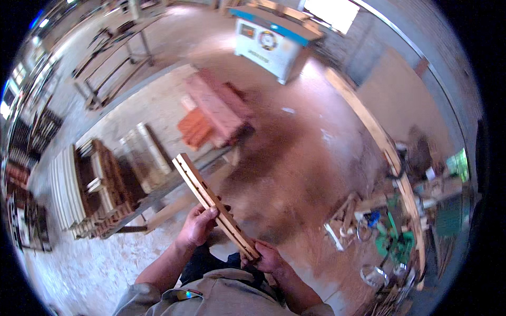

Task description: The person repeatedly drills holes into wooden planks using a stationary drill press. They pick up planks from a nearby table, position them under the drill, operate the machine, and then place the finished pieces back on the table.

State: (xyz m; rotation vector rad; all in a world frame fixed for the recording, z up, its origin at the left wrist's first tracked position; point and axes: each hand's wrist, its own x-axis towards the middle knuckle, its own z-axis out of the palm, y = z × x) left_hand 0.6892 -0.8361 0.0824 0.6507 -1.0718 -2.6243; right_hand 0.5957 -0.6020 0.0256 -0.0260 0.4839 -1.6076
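A pair of narrow wooden strips (212, 200), pressed side by side with small dark slots along them, slants across in front of my body. My left hand (200, 224) is closed around the strips near their middle, its thumb lying on the upper face. At the near right end, my right hand (266, 256) grips them with the fingers wrapped beneath. The far end of the strips points up and left, toward the workbench, and is held by nothing.
On a long workbench (158, 95) at left lie stacked pale wood pieces (68, 187) and reddish boards (216, 105). A white and blue machine (266, 45) stands at the back. A long plank (363, 113) and green equipment (394, 239) are at right. A metal-legged rack (113, 58) stands far left.
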